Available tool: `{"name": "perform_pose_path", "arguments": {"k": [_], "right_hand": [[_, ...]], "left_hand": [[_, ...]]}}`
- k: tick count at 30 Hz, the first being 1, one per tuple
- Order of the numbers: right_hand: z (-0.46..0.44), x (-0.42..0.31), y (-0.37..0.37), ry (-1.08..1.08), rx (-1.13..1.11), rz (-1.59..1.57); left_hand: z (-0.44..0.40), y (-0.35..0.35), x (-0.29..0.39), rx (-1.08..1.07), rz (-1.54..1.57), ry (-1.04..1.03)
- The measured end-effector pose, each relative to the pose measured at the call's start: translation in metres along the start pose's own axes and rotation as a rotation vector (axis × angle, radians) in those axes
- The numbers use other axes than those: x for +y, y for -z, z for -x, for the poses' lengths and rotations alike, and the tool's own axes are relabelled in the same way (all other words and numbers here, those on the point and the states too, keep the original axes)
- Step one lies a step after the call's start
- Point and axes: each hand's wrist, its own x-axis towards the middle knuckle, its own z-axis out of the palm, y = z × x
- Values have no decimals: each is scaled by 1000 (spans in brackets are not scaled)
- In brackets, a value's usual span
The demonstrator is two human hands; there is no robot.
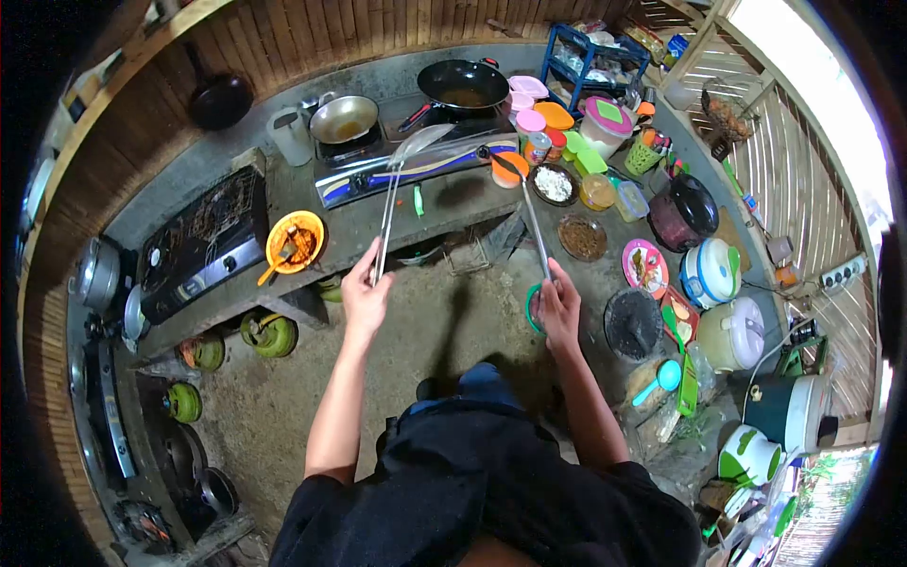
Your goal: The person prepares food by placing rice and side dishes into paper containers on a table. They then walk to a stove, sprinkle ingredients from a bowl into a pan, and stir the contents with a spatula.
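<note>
My left hand [366, 295] is closed around the long handle of a metal strainer ladle [421, 142], its wide pale head tilted above the front of the stove [416, 170]. In my right hand [559, 307] is a long metal spatula [536, 227], gripped near its handle's end; its dark tip reaches over an orange-lidded container [510, 170]. Beyond both tools, a black wok [463, 85] with dark liquid rests on the right burner. A metal pan [345, 120] holding some oil sits on the left burner.
An orange bowl of red sauce [295, 242] stands on the left counter beside a second stove [203, 246]. Along the right counter are a plate of white flour [554, 185], a stone mortar [634, 323] and a rice cooker [682, 210]. Green gas cylinders [268, 334] stand below.
</note>
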Motion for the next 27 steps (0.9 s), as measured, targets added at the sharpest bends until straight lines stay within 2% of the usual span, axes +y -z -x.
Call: {"name": "perform_pose_path", "arguments": {"k": [2, 5, 8, 9, 11, 12, 13, 17, 20, 21, 22, 24, 25, 27], "right_hand": [[-51, 13, -5, 5, 78, 129], [-135, 24, -12, 15, 90, 104], [-228, 49, -16, 52, 98, 141], [-260, 58, -16, 49, 78, 199], [-324, 69, -17, 98, 31, 383], [-355, 72, -23, 212, 39, 493], [-379, 76, -24, 221, 15, 507], [-451, 95, -37, 284, -60, 596], [-484, 93, -50, 177, -81, 569], [-490, 81, -55, 79, -110, 548], [-499, 92, -56, 68, -114, 547], [-517, 113, -58, 184, -93, 523], [-522, 114, -58, 101, -116, 524], [-533, 130, -60, 119, -113, 462]], "left_hand": [[-54, -25, 0, 6, -77, -62], [-134, -66, -13, 44, -131, -147], [-208, -103, -16, 59, -405, -2], [-235, -113, -32, 69, -463, -70], [-287, -139, -54, 82, -461, -38], [-309, -151, -55, 83, -443, -16], [-328, -161, -57, 78, -512, 7], [-386, -192, -83, 96, -565, 114], [-413, -211, -92, 108, -565, 181], [-423, -216, -101, 107, -571, 189], [-430, -221, -111, 135, -570, 155], [-440, -228, -119, 164, -571, 126], [-445, -232, -117, 164, -599, 168], [-453, -239, -117, 153, -631, 209]]}}
